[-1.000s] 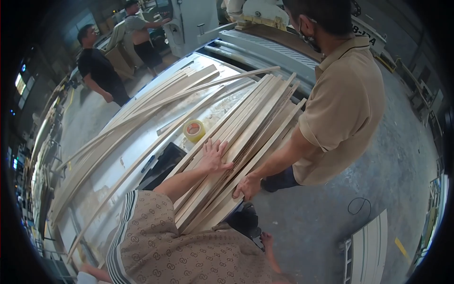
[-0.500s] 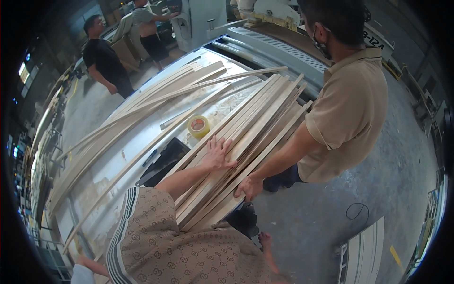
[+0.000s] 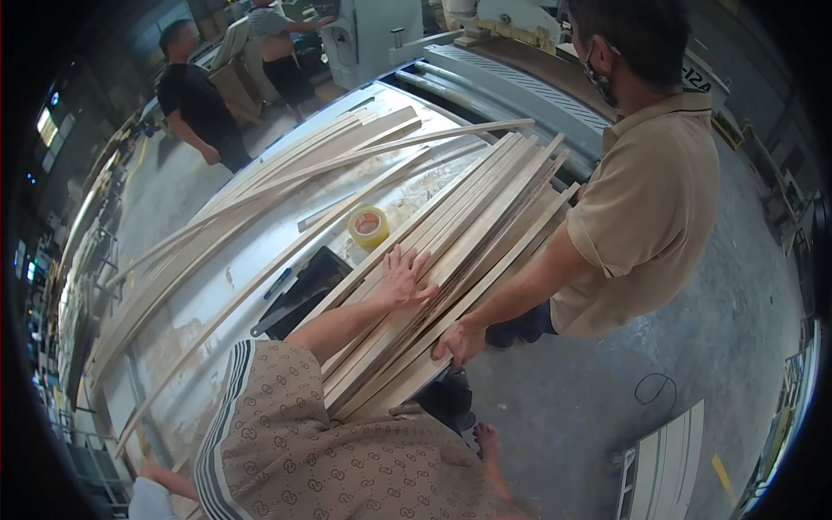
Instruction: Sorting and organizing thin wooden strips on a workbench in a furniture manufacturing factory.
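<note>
Along the right edge of the workbench [image 3: 217,295] lies my stack of wooden slats [image 3: 468,234] — long axis slanting from the near edge by my chest up toward the far right corner. My left hand [image 3: 403,279] rests flat on it, fingers spread, gripping nothing. My right hand I cannot see. A co-worker's hand [image 3: 459,340] presses the stack's outer side — tape roll [image 3: 368,226] just beyond.

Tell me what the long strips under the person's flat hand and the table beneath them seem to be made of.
The stack of strips looks like pale, unfinished wood: light tan, matte, with long straight edges and faint grain lines. The left hand lies flat on it. The table looks like grey sheet metal, worn and smudged with dull stains, though a coated board cannot be ruled out.
</note>
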A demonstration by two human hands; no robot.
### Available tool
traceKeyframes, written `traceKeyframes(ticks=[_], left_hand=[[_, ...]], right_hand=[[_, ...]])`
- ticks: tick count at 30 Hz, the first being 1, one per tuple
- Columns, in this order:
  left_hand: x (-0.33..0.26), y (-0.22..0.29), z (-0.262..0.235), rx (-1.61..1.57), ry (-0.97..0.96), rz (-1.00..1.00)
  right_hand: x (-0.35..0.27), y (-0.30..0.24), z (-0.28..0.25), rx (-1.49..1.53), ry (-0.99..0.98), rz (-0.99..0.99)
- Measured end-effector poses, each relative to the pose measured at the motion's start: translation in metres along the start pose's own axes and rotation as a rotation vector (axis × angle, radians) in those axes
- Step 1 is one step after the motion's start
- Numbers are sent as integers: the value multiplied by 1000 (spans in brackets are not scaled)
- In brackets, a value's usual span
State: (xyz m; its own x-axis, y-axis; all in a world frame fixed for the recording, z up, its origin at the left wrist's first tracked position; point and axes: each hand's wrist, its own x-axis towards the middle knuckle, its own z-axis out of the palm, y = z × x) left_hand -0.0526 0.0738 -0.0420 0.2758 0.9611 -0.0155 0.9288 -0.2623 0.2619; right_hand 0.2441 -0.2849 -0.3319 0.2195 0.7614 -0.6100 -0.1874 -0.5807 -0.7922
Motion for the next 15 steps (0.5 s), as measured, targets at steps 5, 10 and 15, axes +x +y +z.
traceKeyframes(ticks=[5,10,15], left_hand=[[0,1,0,-5,5,3],[1,1,2,-1,13,3],[2,3,3,-15,28,13]], right_hand=[[1,3,1,-117,61,-33],[7,10,-2,-322,82,-97],[19,40,-15,-300,53,-127]])
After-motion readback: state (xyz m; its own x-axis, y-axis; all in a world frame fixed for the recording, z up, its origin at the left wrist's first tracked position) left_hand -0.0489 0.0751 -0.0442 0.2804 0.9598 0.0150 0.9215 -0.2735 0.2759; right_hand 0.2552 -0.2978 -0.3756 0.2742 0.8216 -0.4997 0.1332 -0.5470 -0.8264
